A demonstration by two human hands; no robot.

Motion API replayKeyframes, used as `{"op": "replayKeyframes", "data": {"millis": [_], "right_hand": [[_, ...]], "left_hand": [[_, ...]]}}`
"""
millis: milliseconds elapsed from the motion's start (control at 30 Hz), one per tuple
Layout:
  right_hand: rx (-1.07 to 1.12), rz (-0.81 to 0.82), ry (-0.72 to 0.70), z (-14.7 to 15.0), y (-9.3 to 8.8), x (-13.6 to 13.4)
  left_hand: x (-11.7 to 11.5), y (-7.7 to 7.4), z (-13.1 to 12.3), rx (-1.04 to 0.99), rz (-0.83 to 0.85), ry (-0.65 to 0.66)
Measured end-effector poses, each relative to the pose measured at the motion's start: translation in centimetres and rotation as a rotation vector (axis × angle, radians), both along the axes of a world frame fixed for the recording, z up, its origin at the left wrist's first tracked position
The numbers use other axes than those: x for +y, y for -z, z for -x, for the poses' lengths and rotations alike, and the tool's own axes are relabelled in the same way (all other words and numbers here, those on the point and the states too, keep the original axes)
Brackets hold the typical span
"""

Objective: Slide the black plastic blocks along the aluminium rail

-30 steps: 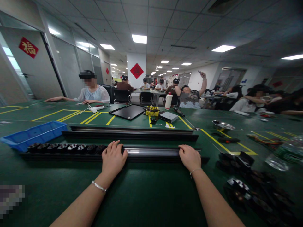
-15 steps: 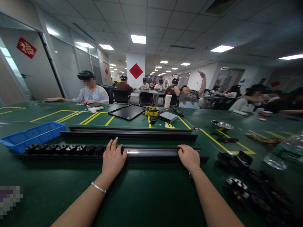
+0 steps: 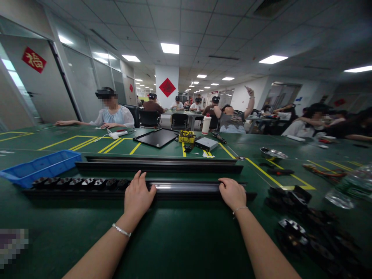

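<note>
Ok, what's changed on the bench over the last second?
Very little: at most, the fingers of the left hand have shifted slightly. Nothing visibly taken hold of or let go. The left hand and right hand stay at the near rail; the row of dark parts, far rail and blue tray look unchanged.

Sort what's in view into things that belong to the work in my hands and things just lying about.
Likely in use:
near black rail, under your left hand and right hand
row of black parts along it
perhaps loose black parts at right

Seemingly just lying about:
flat dark panel
red-capped bottle
metal bowl
clear bottle
</note>
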State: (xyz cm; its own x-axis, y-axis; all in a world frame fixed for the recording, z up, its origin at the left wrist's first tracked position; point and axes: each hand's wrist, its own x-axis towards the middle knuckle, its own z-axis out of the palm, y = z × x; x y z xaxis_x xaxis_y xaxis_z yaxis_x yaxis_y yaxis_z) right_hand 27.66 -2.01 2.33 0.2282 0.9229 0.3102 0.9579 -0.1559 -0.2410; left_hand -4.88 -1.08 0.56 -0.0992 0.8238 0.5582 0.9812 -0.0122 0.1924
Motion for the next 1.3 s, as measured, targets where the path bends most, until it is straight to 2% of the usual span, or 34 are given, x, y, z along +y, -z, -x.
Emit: {"op": "replayKeyframes", "data": {"millis": [200, 400, 733, 1033, 1300], "right_hand": [[0.006, -0.001, 0.006, 0.03, -0.01, -0.08], [0.009, 0.005, 0.000, 0.05, -0.09, -0.09], [0.003, -0.004, 0.004, 0.09, 0.08, -0.02], [-0.004, 0.008, 0.009, 0.19, -0.13, -0.10], [0.003, 0.014, 0.013, 0.18, -0.14, -0.11]], "left_hand": [[0.45, 0.34, 0.43, 0.004, -0.021, 0.036], [0.20, 0.06, 0.24, -0.006, 0.024, 0.066], [-0.28, -0.62, -0.18, -0.037, 0.086, 0.032], [0.02, 0.03, 0.15, -0.062, 0.070, 0.055], [0.08, 0.02, 0.01, -0.070, 0.059, 0.093]]}}
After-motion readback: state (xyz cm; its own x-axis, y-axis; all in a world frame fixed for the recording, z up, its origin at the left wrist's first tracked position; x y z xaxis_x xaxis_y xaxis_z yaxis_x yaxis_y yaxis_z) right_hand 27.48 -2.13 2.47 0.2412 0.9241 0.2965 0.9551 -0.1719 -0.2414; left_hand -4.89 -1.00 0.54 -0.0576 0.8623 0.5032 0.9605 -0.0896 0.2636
